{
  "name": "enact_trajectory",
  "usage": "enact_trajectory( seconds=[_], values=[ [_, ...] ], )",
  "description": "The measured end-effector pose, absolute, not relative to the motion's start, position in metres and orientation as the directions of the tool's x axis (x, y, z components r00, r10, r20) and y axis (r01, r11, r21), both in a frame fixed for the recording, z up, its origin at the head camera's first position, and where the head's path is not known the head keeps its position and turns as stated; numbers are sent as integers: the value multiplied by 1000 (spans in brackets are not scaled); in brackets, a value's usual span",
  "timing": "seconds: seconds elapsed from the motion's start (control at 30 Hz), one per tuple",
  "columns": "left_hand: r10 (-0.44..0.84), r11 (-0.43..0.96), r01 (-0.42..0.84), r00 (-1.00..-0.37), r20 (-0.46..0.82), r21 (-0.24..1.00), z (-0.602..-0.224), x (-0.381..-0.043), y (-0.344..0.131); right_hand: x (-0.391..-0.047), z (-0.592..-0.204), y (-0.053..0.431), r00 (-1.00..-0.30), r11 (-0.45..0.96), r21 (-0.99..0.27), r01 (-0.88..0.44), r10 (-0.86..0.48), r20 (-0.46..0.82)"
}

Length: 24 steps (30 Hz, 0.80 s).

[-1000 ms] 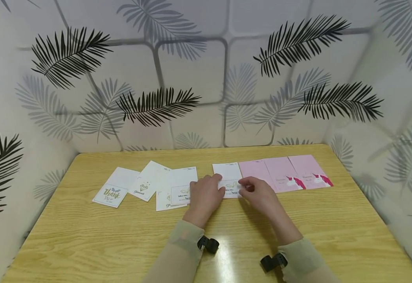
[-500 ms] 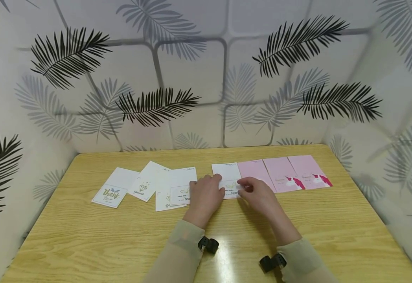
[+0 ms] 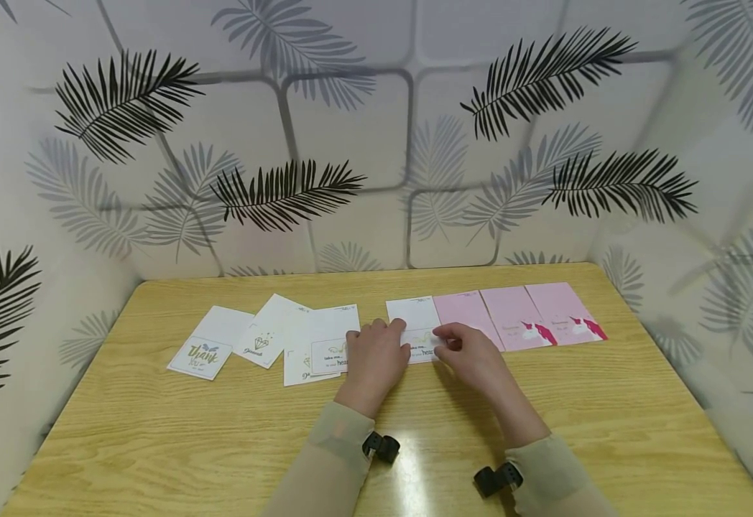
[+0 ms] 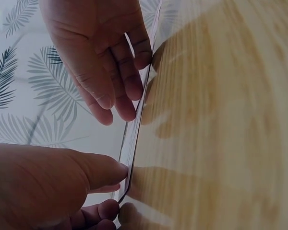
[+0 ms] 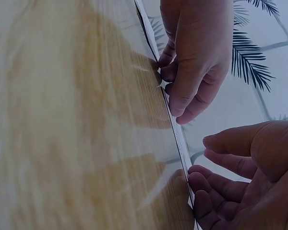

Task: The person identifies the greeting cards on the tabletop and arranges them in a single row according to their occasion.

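A white card (image 3: 413,312) printed "take me… to your heart" lies flat on the wooden table between both hands. My left hand (image 3: 376,362) rests at its left side, the thumb touching the card and the other fingers loosely bent. At the right edge is my right hand (image 3: 475,359), fingers against the card and the pink card beside it, thumb lifted. Seen from low down in the left wrist view, the card edge (image 4: 129,148) runs between the two hands. The right wrist view shows my right fingers (image 5: 216,184) touching that edge. Neither hand grips it.
Pink cards (image 3: 463,310), two showing unicorns (image 3: 573,330), continue the row rightward. Left of my hands lie a "Thank you" card (image 3: 205,352), a diamond card (image 3: 266,337) and overlapping white cards (image 3: 334,323). A leaf-patterned wall (image 3: 376,237) rises behind the wooden table (image 3: 176,438).
Both hands stay in nearly the same place around the white card. Only a very slight shift of the whole view shows; the cards keep their arrangement.
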<state>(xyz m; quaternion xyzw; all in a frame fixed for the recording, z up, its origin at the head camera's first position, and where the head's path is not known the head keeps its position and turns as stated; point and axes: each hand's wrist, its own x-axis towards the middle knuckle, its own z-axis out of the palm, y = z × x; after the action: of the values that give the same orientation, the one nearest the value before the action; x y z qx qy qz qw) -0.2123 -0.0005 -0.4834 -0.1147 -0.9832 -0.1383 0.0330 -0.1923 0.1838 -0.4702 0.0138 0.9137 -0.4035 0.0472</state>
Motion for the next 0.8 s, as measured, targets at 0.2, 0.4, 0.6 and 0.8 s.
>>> enact_trajectory(
  seconds=[0.2, 0.4, 0.6, 0.8],
  values=[
    [215, 933, 232, -972, 89, 276, -482, -211, -1, -192, -469, 184, -994, 676, -734, 66, -17, -105],
    [214, 932, 228, -973, 83, 280, -482, -211, -1, -193, -469, 184, -995, 681, -730, 60, -15, -96],
    [213, 932, 227, -974, 80, 284, -482, -210, -2, -193, -470, 183, -997, 679, -733, 48, -15, -80],
    [205, 923, 232, -972, 118, 306, -481, -210, -5, -193, -468, 183, -997, 678, -734, 44, -16, -74]
  ],
)
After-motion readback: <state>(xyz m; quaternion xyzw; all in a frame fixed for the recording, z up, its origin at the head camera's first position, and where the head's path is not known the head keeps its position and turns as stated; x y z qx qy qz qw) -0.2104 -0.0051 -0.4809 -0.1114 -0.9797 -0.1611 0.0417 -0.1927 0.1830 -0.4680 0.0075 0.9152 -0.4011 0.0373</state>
